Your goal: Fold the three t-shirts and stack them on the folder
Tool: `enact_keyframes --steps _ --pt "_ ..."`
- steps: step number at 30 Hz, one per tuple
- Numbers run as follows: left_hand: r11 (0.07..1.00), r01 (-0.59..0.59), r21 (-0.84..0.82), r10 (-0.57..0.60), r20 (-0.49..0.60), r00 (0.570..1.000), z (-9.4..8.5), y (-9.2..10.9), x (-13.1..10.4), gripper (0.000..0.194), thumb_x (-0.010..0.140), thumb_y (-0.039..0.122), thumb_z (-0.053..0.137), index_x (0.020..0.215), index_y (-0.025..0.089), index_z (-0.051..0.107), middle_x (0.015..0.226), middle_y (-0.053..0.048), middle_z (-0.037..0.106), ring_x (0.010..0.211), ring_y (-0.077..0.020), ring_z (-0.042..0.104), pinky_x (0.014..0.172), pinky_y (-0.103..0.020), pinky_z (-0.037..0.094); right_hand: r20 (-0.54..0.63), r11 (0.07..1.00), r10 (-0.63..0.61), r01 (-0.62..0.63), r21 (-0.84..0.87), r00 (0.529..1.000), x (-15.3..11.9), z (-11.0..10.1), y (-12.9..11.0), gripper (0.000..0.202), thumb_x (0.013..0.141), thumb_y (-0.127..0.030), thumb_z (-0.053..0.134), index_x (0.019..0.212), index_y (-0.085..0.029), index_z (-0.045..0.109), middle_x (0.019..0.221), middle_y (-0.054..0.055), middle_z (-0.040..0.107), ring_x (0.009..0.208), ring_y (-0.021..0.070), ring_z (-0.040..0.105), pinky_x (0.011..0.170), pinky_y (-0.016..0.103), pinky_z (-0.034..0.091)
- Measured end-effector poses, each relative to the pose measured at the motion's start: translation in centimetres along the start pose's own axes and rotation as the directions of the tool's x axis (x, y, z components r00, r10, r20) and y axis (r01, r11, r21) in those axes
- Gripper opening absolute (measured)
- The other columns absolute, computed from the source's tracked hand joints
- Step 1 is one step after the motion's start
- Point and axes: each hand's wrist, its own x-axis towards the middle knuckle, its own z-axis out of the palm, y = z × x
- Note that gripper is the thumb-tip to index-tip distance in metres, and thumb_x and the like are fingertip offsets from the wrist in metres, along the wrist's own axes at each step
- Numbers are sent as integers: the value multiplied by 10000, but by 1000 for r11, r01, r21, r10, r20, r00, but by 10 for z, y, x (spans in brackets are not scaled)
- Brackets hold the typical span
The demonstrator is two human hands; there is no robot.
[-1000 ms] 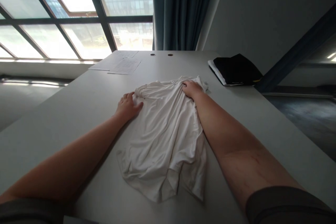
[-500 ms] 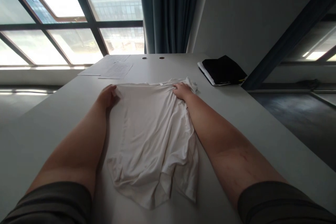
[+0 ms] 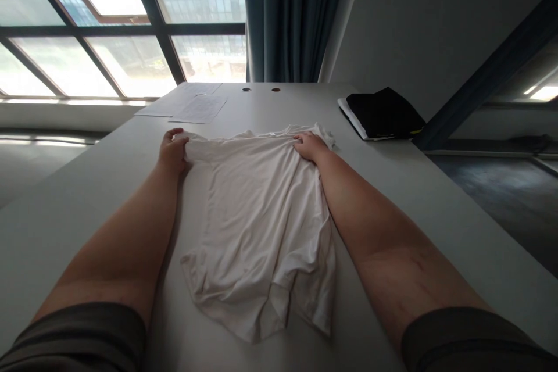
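A white shirt point(image 3: 248, 203) lies spread on the white table point(image 3: 383, 232), its near hem wavy and its right side bunched in long folds. My left hand point(image 3: 173, 151) is closed on the shirt's far left corner, pulling that edge outward. At the far right part of the shirt, my right hand point(image 3: 308, 145) grips the cloth, fingers bent over the gathered fabric. Crumpled cloth shows just beyond the right hand. The far edge between the hands is fairly straight.
Printed paper sheets point(image 3: 198, 108) lie at the table's far left. A black folder-like item point(image 3: 383, 113) with white pages beneath it sits at the far right. Two round holes point(image 3: 276, 89) are near the back edge, before a blue curtain point(image 3: 290, 17) and windows.
My left hand has turned and lifted slightly, drawing the shirt's left corner outward. My right hand keeps its grip. The whole view has shifted a little.
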Motion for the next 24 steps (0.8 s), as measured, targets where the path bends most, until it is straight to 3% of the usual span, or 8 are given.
enact_keyframes --steps 5,8,13,15,17,20,22,24 --pt "783 -126 609 218 -78 973 -1 0 -3 288 812 249 566 1070 166 659 1105 -132 682 1078 -296 635 999 -428 517 7 1000 0 0 1 1000 -2 -2 -2 510 946 -337 581 1434 -224 676 1507 82 543 1398 277 506 1248 371 352" --pt "684 -51 727 249 -167 954 3 1 -4 346 860 253 545 1169 120 626 1308 -225 609 1254 -356 577 1134 -508 434 2 1000 -6 6 -5 1000 -2 -2 -2 498 952 -336 575 1423 -217 683 1501 83 550 1395 273 508 1247 364 351" --pt "603 67 795 163 -205 965 7 4 -9 457 938 382 510 1289 99 588 1537 -302 415 1405 -497 420 1134 -703 347 -2 1000 -3 3 -9 1000 -2 -1 -2 496 948 -332 585 1419 -211 685 1498 87 553 1391 272 513 1241 358 358" --pt "540 -57 840 234 -84 969 8 8 -14 437 951 402 496 1274 137 621 1572 -253 416 1423 -475 412 1145 -684 348 0 1000 -5 5 -13 1000 -2 -1 -2 501 950 -325 584 1427 -205 679 1499 93 552 1397 272 510 1239 359 361" --pt "445 -276 852 299 149 943 14 11 -20 424 974 404 460 1287 184 641 1540 -186 502 1422 -409 448 1173 -612 358 0 1000 -9 9 -16 1000 -1 -1 -2 502 953 -320 581 1431 -200 676 1498 97 552 1402 274 506 1237 363 364" --pt "330 -555 763 189 523 831 33 11 -32 476 1022 434 377 1379 240 624 1507 -107 589 1408 -326 507 1226 -547 316 2 1000 -16 16 -19 1000 -1 -1 -2 506 951 -317 578 1434 -201 675 1495 93 555 1403 274 504 1239 366 364" --pt "299 -632 715 91 638 765 48 9 -40 518 1045 474 322 1436 278 600 1567 -66 556 1425 -307 508 1254 -556 261 0 1000 -12 12 -17 1000 -1 -1 -2 507 949 -326 579 1432 -207 676 1495 87 555 1396 277 510 1239 367 366" --pt "279 -627 727 52 640 766 58 6 -44 556 1056 512 275 1463 303 591 1599 -48 527 1431 -311 511 1255 -562 255 -5 1000 -3 3 -12 1000 -1 -1 -2 506 948 -337 579 1430 -218 680 1493 81 557 1383 279 520 1238 371 369"
